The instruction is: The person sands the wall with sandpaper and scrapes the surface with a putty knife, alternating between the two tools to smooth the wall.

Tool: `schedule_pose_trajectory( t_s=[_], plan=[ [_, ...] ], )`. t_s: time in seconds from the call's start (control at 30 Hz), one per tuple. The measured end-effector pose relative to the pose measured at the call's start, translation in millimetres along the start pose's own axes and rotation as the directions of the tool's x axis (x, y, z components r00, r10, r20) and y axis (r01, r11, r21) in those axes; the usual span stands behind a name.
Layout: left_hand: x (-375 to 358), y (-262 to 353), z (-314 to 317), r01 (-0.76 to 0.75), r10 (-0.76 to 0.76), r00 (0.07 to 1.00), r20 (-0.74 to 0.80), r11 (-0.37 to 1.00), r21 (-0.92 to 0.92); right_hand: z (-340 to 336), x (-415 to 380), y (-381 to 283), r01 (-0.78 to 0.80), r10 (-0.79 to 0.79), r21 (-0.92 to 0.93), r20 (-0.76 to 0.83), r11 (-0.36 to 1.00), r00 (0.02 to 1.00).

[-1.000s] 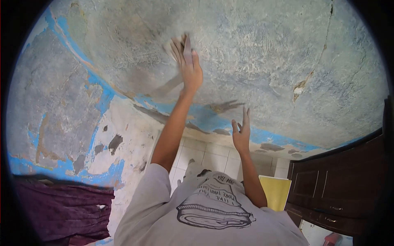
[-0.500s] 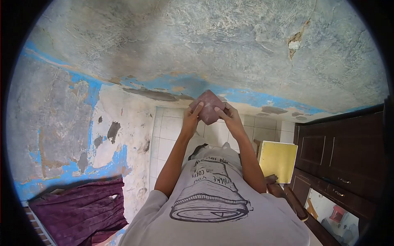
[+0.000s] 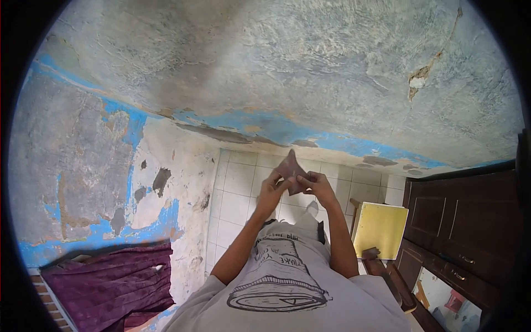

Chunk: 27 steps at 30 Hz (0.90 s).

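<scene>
A reddish-brown sheet of sandpaper (image 3: 291,166) is held in front of my body, with one corner pointing up toward the wall. My left hand (image 3: 272,189) pinches its left side, and my right hand (image 3: 320,187) grips the right side. Both thumbs lie close together on the near face. The sheet is bent inward between the hands, so it looks narrow. Fingers behind it are partly hidden.
Ahead rises a rough grey wall (image 3: 310,66) with peeling blue paint and a cracked hole. A purple curtain (image 3: 110,282) hangs at left. At right are a yellow panel (image 3: 383,227) and dark wooden cabinets (image 3: 475,205). White tiles (image 3: 238,182) cover the floor.
Both hands have come down and closer together, away from the wall. The sandpaper, flat and diamond-shaped before, is now bent between them. The view has shifted slightly.
</scene>
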<state>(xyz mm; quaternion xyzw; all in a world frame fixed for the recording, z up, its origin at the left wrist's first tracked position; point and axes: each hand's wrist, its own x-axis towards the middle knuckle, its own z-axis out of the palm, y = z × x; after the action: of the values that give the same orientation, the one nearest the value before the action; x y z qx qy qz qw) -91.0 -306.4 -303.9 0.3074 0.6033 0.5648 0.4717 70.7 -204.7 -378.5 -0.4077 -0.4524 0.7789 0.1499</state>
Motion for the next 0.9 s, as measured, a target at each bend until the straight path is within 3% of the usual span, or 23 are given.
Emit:
schedule_pose_trajectory(
  t_s=[0.03,0.13,0.27,0.37,0.47,0.5,0.63,0.73,0.83,0.9],
  plan=[
    [-3.4,6.0,-5.7,0.059,-0.063,0.991,0.119,0.998,0.035,3.8,1.1,-0.2,-0.014,0.013,0.01,0.042,1.0,0.999],
    [-0.4,4.8,-22.8,-0.223,0.158,0.958,0.239,0.934,0.279,20.9,8.2,-1.7,-0.04,0.034,0.043,0.136,0.998,0.99],
    [-2.7,11.1,-65.7,-0.257,0.216,0.959,0.186,0.936,0.24,57.6,32.2,-0.6,-0.068,0.057,0.04,0.229,0.997,0.972],
    [-13.8,6.9,-117.5,0.003,-0.029,0.987,0.16,0.987,0.16,111.6,51.6,-0.2,-0.073,0.064,0.013,0.341,0.997,0.938],
    [-21.3,2.5,-171.0,0.129,-0.129,0.992,0.014,0.991,-0.021,175.1,64.0,-2.0,-0.133,0.164,-0.105,0.384,0.985,0.909],
    [-22.7,2.0,-187.9,0.134,-0.139,0.989,-0.05,0.987,-0.094,199.1,64.9,-6.0,-0.149,0.189,-0.139,0.35,0.979,0.918],
    [-27.7,-6.2,-257.3,-0.077,0.031,0.973,-0.23,0.978,-0.193,273.8,79.6,-1.5,-0.152,0.224,-0.254,0.286,0.955,0.932],
    [-42.2,-10.8,-303.7,-0.016,-0.03,0.962,-0.271,0.986,-0.169,324.2,86.3,4.3,-0.088,0.186,-0.425,0.194,0.901,0.963],
    [-48.4,-33.5,-344.5,-0.013,-0.077,0.947,-0.312,0.961,-0.277,371.8,81.7,1.7,-0.03,0.125,-0.654,0.099,0.756,0.987],
    [-47.9,-42.0,-366.2,-0.045,-0.088,0.941,-0.327,0.924,-0.38,398.3,84.7,10.4,-0.013,0.088,-0.707,0.069,0.707,0.994]
  ],
)
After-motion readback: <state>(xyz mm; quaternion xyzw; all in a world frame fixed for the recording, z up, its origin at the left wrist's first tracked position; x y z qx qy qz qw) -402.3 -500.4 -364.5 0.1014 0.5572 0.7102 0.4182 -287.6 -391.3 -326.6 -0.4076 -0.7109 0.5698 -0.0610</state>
